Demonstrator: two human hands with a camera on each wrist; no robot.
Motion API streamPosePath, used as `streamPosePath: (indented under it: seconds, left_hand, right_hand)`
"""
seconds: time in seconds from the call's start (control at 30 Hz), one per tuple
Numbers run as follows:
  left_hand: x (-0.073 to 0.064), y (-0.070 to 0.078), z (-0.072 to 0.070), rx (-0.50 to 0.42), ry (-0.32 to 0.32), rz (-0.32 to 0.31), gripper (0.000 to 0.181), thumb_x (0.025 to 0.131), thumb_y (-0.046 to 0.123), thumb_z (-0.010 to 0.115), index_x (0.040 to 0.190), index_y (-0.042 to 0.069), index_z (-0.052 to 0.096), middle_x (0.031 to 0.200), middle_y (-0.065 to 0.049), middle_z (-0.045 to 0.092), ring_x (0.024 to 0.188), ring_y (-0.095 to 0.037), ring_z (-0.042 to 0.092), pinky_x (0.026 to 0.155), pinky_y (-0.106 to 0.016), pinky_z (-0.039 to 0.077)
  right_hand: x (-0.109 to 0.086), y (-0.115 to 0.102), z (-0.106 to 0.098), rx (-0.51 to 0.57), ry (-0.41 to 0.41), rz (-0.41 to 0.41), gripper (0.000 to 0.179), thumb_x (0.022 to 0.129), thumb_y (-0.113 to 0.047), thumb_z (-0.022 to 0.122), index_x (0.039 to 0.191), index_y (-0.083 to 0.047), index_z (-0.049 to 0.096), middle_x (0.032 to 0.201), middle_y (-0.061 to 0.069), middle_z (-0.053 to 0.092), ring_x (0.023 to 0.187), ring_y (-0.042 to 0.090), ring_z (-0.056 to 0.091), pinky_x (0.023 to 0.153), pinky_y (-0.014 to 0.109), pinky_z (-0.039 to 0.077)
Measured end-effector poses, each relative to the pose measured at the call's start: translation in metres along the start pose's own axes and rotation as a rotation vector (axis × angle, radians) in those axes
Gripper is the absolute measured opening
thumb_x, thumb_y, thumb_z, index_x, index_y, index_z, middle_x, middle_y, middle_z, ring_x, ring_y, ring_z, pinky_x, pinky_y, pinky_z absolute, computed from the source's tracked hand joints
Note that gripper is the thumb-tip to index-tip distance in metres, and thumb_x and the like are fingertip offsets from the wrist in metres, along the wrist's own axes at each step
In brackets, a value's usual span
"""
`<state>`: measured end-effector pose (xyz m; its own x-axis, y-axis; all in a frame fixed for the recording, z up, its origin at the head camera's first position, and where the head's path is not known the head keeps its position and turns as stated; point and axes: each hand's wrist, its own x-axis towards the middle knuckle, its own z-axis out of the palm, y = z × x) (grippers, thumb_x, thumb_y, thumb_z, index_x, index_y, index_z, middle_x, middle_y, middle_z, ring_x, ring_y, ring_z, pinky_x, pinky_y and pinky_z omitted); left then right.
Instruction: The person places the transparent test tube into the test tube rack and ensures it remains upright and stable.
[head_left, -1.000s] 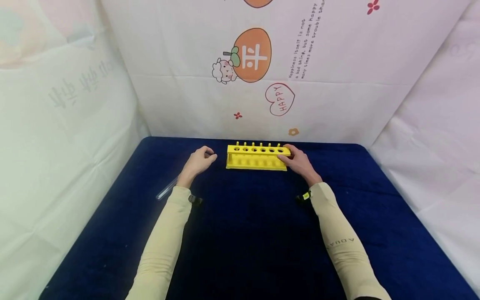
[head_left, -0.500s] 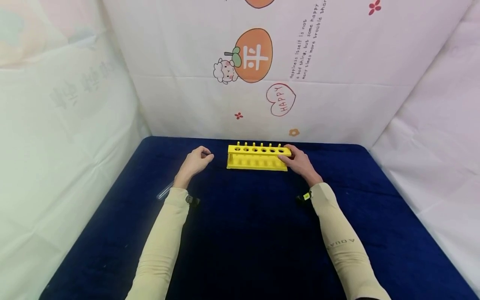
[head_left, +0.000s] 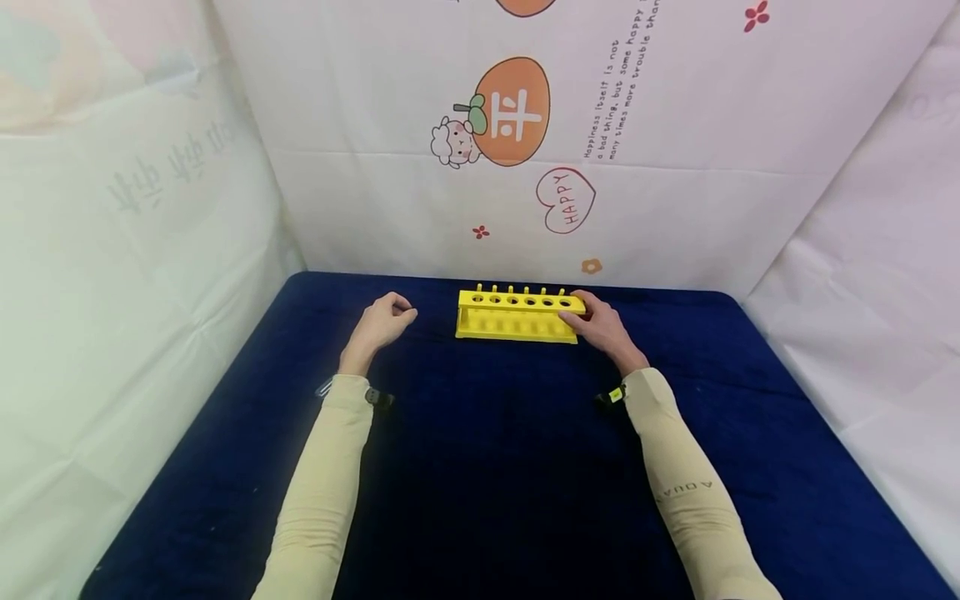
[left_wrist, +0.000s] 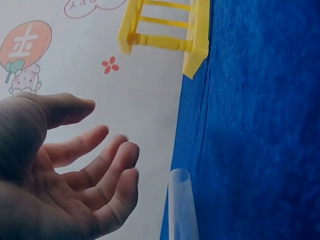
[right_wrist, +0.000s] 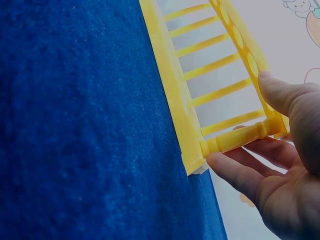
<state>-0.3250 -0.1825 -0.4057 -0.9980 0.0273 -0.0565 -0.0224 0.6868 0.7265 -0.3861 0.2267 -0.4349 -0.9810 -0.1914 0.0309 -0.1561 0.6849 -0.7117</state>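
near the far edge of a blue tabletop, a yellow rack is set, its right end clamped by the fingers of the right hand; the left hand is held to the rack's left, fingers loosely bent, thumb apart; a clear tube is partly hidden by the left sleeve.

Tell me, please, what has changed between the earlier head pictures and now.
The left hand has moved to the left, farther from the rack, and its wrist and sleeve now hide more of the tube. Nothing was visibly taken hold of or let go. The right hand still holds the rack's right end, and the rack stayed put.
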Motion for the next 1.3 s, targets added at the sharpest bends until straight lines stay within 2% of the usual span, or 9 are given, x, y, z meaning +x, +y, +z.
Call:
streamPosePath:
  seconds: [0.2, 0.43, 0.53, 0.77, 1.1, 1.3]
  left_hand:
    - [0.0, -0.008, -0.006, 0.02, -0.003, -0.01, 0.038, 0.1, 0.04, 0.051, 0.126, 0.012, 0.053, 0.123, -0.014, 0.062, 0.109, -0.032, 0.06, 0.093, -0.05, 0.049]
    - [-0.001, -0.02, -0.016, 0.05, 0.007, -0.04, 0.039, 0.1, 0.04, 0.051, 0.125, 0.011, 0.054, 0.122, -0.015, 0.061, 0.11, -0.033, 0.059, 0.096, -0.051, 0.047]
    - [-0.001, -0.023, -0.02, 0.068, 0.006, -0.034, 0.041, 0.099, 0.041, 0.051, 0.124, 0.009, 0.054, 0.124, -0.017, 0.061, 0.113, -0.034, 0.058, 0.098, -0.052, 0.046]
    - [-0.004, -0.029, -0.026, 0.104, -0.01, -0.07, 0.041, 0.099, 0.042, 0.051, 0.123, 0.009, 0.054, 0.124, -0.017, 0.059, 0.108, -0.034, 0.057, 0.095, -0.052, 0.046]
    - [-0.005, -0.039, -0.031, 0.169, -0.008, -0.122, 0.039, 0.097, 0.041, 0.053, 0.116, 0.007, 0.06, 0.112, -0.015, 0.063, 0.09, -0.029, 0.058, 0.076, -0.04, 0.048]
    - [-0.007, -0.044, -0.031, 0.189, -0.027, -0.176, 0.037, 0.096, 0.042, 0.054, 0.11, 0.008, 0.062, 0.106, -0.013, 0.063, 0.086, -0.027, 0.058, 0.068, -0.035, 0.046]
  right_hand:
    - [0.0, 0.0, 0.001, -0.007, 0.014, -0.019, 0.07, 0.094, -0.051, 0.06, 0.15, -0.014, 0.038, 0.126, 0.017, 0.058, 0.098, 0.029, 0.064, 0.082, 0.04, 0.056]
    - [-0.001, 0.0, 0.001, -0.009, 0.002, 0.001, 0.07, 0.095, -0.051, 0.059, 0.151, -0.016, 0.035, 0.131, 0.017, 0.056, 0.105, 0.03, 0.062, 0.085, 0.042, 0.056]
    - [-0.001, -0.001, 0.001, -0.011, 0.009, -0.005, 0.071, 0.095, -0.051, 0.059, 0.151, -0.015, 0.036, 0.13, 0.017, 0.056, 0.104, 0.03, 0.062, 0.085, 0.043, 0.055]
    - [0.001, 0.001, 0.001, -0.004, 0.002, -0.006, 0.073, 0.094, -0.051, 0.059, 0.152, -0.014, 0.035, 0.13, 0.017, 0.056, 0.105, 0.03, 0.062, 0.085, 0.043, 0.056]
    - [0.001, 0.001, 0.0, -0.012, 0.009, -0.017, 0.071, 0.095, -0.052, 0.059, 0.151, -0.014, 0.036, 0.128, 0.016, 0.057, 0.101, 0.029, 0.062, 0.083, 0.041, 0.055]
    - [0.001, 0.001, 0.001, -0.028, 0.003, -0.004, 0.073, 0.094, -0.052, 0.058, 0.152, -0.014, 0.035, 0.13, 0.017, 0.056, 0.104, 0.029, 0.061, 0.084, 0.041, 0.055]
